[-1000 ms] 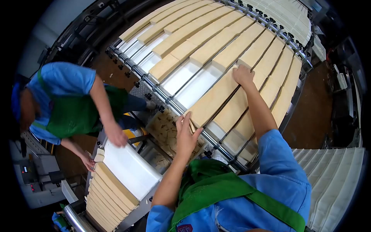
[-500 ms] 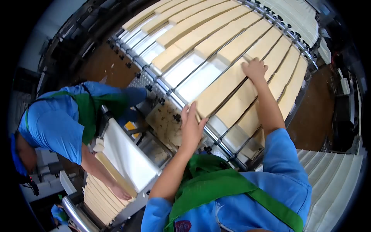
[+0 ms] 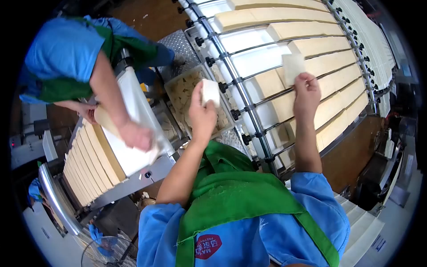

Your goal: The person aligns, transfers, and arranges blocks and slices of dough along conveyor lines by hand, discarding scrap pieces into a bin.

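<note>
the left hand holds a small pale dough piece above the scrap bin, its long axis running roughly away from the wearer; thumb and fingers are parted just by the piece's width. the right hand pinches the near end of a thin dough piece, fingertips nearly together, its far end pointing away over dough strips lying crosswise between metal rods.

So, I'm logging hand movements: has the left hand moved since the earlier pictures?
Yes. Against the metal rail, the left hand has moved away, leftward in the picture, and now holds a pale piece near the scrap bin.
</note>
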{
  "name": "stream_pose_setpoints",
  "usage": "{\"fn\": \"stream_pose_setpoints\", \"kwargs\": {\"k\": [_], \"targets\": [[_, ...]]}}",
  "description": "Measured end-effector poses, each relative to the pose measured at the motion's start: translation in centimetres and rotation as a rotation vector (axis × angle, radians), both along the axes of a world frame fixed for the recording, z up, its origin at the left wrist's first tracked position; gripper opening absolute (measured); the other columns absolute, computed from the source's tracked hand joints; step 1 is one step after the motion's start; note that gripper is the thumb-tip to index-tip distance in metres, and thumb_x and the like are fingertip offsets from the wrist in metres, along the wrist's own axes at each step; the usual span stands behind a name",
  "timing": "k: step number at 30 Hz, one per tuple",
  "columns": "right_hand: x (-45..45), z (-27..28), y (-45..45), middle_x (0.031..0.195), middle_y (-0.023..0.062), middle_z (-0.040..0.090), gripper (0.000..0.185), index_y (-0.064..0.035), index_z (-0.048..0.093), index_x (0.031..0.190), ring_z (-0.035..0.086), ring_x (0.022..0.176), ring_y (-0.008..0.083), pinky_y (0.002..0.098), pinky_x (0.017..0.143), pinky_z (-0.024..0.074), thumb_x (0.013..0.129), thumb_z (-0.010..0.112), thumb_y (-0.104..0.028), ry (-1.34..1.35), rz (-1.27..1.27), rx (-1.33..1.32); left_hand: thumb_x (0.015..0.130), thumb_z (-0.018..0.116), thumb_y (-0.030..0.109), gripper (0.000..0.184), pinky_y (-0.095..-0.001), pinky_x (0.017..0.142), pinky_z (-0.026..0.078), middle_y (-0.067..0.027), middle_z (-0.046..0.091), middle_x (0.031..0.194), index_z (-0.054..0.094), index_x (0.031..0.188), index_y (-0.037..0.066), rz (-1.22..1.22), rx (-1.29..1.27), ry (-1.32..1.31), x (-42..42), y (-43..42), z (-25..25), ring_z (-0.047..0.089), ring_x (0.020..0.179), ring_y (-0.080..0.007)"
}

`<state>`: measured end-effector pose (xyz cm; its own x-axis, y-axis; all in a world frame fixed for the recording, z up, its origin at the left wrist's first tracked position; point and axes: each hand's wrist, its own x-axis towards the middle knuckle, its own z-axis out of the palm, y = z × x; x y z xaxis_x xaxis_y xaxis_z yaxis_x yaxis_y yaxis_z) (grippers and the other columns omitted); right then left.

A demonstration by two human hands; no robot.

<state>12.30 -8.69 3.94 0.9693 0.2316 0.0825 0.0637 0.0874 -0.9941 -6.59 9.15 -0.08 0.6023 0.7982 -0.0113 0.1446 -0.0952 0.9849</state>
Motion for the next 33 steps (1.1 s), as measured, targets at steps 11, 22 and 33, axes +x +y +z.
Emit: {"fn": "stream_pose_setpoints", "kwargs": {"k": [11,22,33], "targets": [[-2.5,-6.3,4.4,0.135,0.0216,0.039,0.083,-0.0045,0.032,0.138,0.032,0.129,0.0381,0.0569,0.100,0.0254,0.071,0.075,-0.029,-0.821,0.034,-1.375,0.076,0.048,-0.011,0.063,-0.0376,0.109,0.025,-0.0217,0.036,0.135,0.033,0.137,0.001,0.218,0.118,0.131,-11.3,2.3,-2.7,0.035,0.128,-0.0347],[-2.0,-5.9,6.8,0.128,0.0109,0.050,0.069,-0.0121,0.047,0.127,0.045,0.119,0.0322,0.0564,0.094,0.0383,0.068,0.076,-0.036,-0.686,-0.138,-1.722,0.084,0.058,0.008,0.054,-0.0454,0.102,0.030,-0.0220,0.041,0.128,0.036,0.133,-0.002,0.611,0.294,0.464,-27.5,6.3,-4.3,0.039,0.120,-0.0353],[-15.4,-7.2,18.7,0.127,0.0173,0.052,0.055,-0.0091,0.052,0.125,0.047,0.119,0.0344,0.0471,0.096,0.0392,0.077,0.067,-0.032,-1.134,0.444,-0.997,0.069,0.079,0.013,0.085,-0.0409,0.098,0.036,-0.0298,0.034,0.121,0.028,0.134,-0.009,0.897,0.140,0.612,-40.3,11.1,-10.0,0.039,0.112,-0.0393]]}}
